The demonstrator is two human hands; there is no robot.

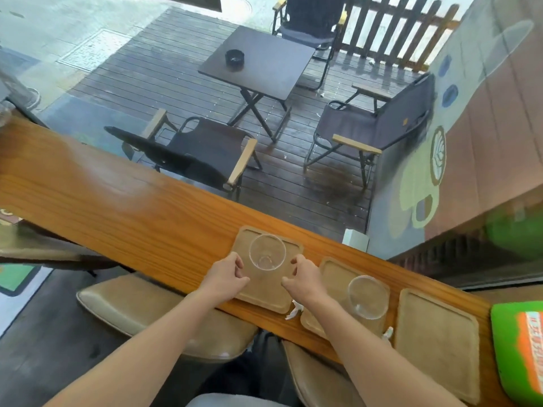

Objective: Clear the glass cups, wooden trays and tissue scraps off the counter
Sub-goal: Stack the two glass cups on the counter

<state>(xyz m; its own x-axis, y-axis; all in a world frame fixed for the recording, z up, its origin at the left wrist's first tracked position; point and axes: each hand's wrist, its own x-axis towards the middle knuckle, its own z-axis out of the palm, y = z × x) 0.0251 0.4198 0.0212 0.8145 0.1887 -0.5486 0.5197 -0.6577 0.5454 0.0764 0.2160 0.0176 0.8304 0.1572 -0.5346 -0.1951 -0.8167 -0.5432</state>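
Note:
Three wooden trays lie in a row on the wooden counter (pixel 117 207). On the left tray (pixel 264 292) an empty glass cup (pixel 267 251) stands upright. My left hand (pixel 224 277) curls over this tray's left edge and my right hand (pixel 304 277) over its right edge; the tray rests flat. The middle tray (pixel 332 274) carries a second glass cup (pixel 367 296), and my right forearm partly covers it. The right tray (pixel 437 339) holds nothing. One white tissue scrap (pixel 293 311) lies between the left and middle trays, another (pixel 388 333) at the middle tray's near right corner.
A green and orange item (pixel 520 348) sits at the counter's right end. A small white box (pixel 355 240) stands at the far edge against the window. Padded stools (pixel 132 306) are tucked under the near edge. Patio chairs and a table are beyond the glass.

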